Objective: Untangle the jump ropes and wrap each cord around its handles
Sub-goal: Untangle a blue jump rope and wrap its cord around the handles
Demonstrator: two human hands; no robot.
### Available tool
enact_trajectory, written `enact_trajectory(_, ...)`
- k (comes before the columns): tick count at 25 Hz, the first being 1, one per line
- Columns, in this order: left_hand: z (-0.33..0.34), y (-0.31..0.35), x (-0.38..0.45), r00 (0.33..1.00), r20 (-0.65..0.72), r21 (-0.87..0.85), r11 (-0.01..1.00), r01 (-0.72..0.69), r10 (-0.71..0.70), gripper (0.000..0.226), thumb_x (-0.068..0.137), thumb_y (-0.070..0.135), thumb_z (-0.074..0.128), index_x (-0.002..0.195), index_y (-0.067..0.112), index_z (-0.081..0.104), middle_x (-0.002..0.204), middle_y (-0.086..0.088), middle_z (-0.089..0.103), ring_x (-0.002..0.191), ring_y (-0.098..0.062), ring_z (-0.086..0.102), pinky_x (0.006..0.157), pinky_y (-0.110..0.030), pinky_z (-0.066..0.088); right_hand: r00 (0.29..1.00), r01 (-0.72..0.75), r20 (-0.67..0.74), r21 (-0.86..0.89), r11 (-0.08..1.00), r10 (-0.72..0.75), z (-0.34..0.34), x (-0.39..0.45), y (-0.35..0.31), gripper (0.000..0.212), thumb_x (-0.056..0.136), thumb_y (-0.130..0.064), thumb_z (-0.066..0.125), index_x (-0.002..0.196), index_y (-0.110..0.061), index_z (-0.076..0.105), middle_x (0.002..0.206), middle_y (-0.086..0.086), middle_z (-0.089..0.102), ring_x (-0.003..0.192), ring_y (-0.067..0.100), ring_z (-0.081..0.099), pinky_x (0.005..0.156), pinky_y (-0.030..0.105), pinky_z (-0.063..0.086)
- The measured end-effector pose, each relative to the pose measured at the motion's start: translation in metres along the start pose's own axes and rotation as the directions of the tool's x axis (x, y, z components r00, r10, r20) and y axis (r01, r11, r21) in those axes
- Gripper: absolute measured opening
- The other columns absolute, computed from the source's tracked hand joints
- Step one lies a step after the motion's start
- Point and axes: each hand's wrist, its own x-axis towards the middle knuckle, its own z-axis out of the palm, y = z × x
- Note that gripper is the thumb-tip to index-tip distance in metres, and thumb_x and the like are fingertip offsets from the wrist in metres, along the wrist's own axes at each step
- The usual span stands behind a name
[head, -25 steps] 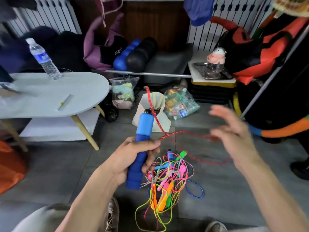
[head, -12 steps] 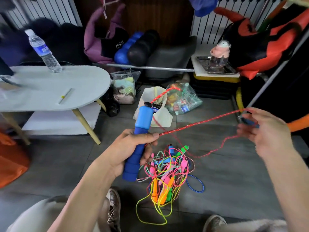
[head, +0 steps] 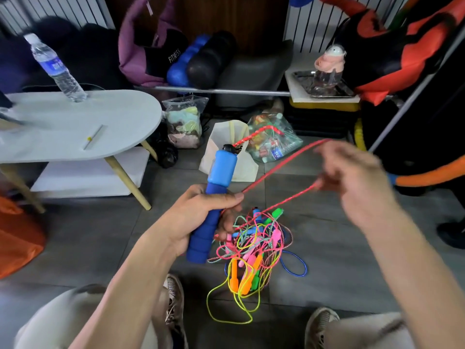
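Observation:
My left hand [head: 201,215] grips a blue foam jump rope handle [head: 214,197], held upright and tilted a little right. A red braided cord [head: 281,162] leaves the handle's black top, loops right, and runs back to my left thumb. My right hand [head: 352,182], blurred with motion, pinches that red cord to the right of the handle. On the floor below lies a tangle of jump ropes [head: 254,243] with pink, yellow, green and blue cords and orange, pink and green handles.
A white oval table [head: 75,127] with a water bottle [head: 56,69] stands at the left. Plastic bags [head: 271,139] and a cream bag [head: 231,152] sit on the grey tiled floor beyond the handle. My shoes [head: 173,301] flank the tangle. An orange bag [head: 17,238] lies far left.
My right hand has swung back inward toward the handle, carrying the red cord with it. The left hand holds the blue handle in much the same place.

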Motion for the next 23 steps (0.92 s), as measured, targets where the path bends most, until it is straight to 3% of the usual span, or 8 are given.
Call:
enact_trajectory(2, -0.007, 0.001, -0.001, 0.999, -0.036, 0.016, 1.000, -0.001, 0.002, 0.021, 0.070, 0.025, 0.071, 0.063, 0.007, 0.065, 0.048, -0.013, 0.053, 0.036, -0.019, 0.043, 0.045, -0.024, 0.040, 0.922, -0.114, -0.331, 0.262, 0.958, 0.200, -0.040, 0.022, -0.010, 0.020, 0.100, -0.026, 0.049, 0.085, -0.021, 0.062, 0.050, -0.011, 0.043, 0.038, 0.006, 0.045, 0.043, 0.017, 0.042)
enact_trajectory(5, -0.011, 0.001, -0.002, 0.998, -0.057, -0.042, 0.999, -0.012, 0.010, 0.021, 0.073, 0.024, 0.070, 0.066, 0.005, 0.063, 0.045, -0.011, 0.047, 0.033, -0.017, 0.039, 0.051, -0.027, 0.047, 0.880, -0.195, -0.425, 0.086, 0.977, 0.213, -0.052, 0.028, 0.004, 0.013, 0.096, -0.022, 0.055, 0.108, -0.026, 0.056, 0.090, -0.002, 0.060, 0.052, 0.010, 0.061, 0.047, 0.022, 0.050)
enact_trajectory(8, -0.004, -0.001, -0.001, 0.999, -0.038, -0.084, 0.996, -0.024, 0.021, 0.020, 0.072, 0.024, 0.070, 0.067, 0.006, 0.064, 0.044, -0.010, 0.045, 0.032, -0.015, 0.036, 0.052, -0.028, 0.047, 1.000, -0.023, 0.013, -0.064, 0.998, 0.024, -0.002, -0.002, 0.010, 0.042, 0.088, -0.007, 0.065, 0.124, -0.027, 0.056, 0.124, 0.002, 0.062, 0.079, 0.027, 0.065, 0.057, 0.031, 0.056)
enact_trajectory(10, 0.002, -0.003, -0.001, 1.000, -0.003, -0.082, 0.996, -0.029, 0.029, 0.020, 0.073, 0.022, 0.074, 0.070, 0.004, 0.065, 0.044, -0.010, 0.046, 0.032, -0.015, 0.037, 0.051, -0.028, 0.047, 0.874, -0.098, 0.475, -0.036, 0.995, 0.103, 0.036, -0.033, 0.014, 0.033, 0.088, -0.013, 0.063, 0.119, -0.022, 0.062, 0.115, 0.003, 0.069, 0.071, 0.026, 0.065, 0.058, 0.032, 0.057)
enact_trajectory(12, 0.006, -0.004, -0.001, 0.999, 0.040, -0.069, 0.997, -0.024, 0.027, 0.019, 0.073, 0.020, 0.076, 0.071, 0.004, 0.067, 0.046, -0.010, 0.048, 0.032, -0.016, 0.038, 0.052, -0.028, 0.047, 0.758, -0.115, 0.633, -0.106, 0.988, 0.156, 0.049, -0.047, 0.020, 0.020, 0.082, -0.019, 0.064, 0.101, -0.017, 0.071, 0.082, 0.006, 0.070, 0.058, 0.024, 0.062, 0.055, 0.030, 0.055)
enact_trajectory(16, 0.003, -0.002, -0.002, 0.999, 0.034, -0.066, 0.997, -0.026, 0.028, 0.016, 0.074, 0.020, 0.076, 0.070, 0.005, 0.069, 0.046, -0.010, 0.051, 0.034, -0.016, 0.041, 0.060, -0.033, 0.043, 0.992, -0.002, 0.124, -0.107, 0.994, 0.016, 0.013, -0.010, 0.010, 0.017, 0.090, -0.016, 0.062, 0.076, -0.018, 0.072, 0.056, -0.005, 0.059, 0.046, 0.012, 0.057, 0.050, 0.028, 0.053)
enact_trajectory(19, 0.000, -0.003, 0.000, 1.000, 0.010, -0.028, 1.000, -0.007, 0.007, 0.019, 0.073, 0.020, 0.072, 0.071, 0.002, 0.067, 0.047, -0.011, 0.052, 0.035, -0.016, 0.043, 0.060, -0.032, 0.037, 0.941, -0.025, -0.335, 0.040, 0.999, 0.037, -0.031, 0.017, 0.000, 0.021, 0.095, -0.013, 0.059, 0.076, -0.016, 0.065, 0.056, -0.006, 0.057, 0.042, 0.006, 0.054, 0.045, 0.025, 0.052)
enact_trajectory(23, 0.001, -0.005, -0.001, 0.999, 0.038, -0.015, 1.000, -0.018, 0.018, 0.015, 0.072, 0.016, 0.075, 0.065, 0.007, 0.066, 0.044, -0.010, 0.050, 0.032, -0.016, 0.039, 0.055, -0.029, 0.038, 0.935, 0.050, -0.337, -0.191, 0.980, -0.114, -0.022, 0.008, 0.008, 0.019, 0.092, -0.009, 0.062, 0.104, -0.023, 0.065, 0.091, -0.002, 0.063, 0.048, 0.008, 0.060, 0.048, 0.028, 0.053)
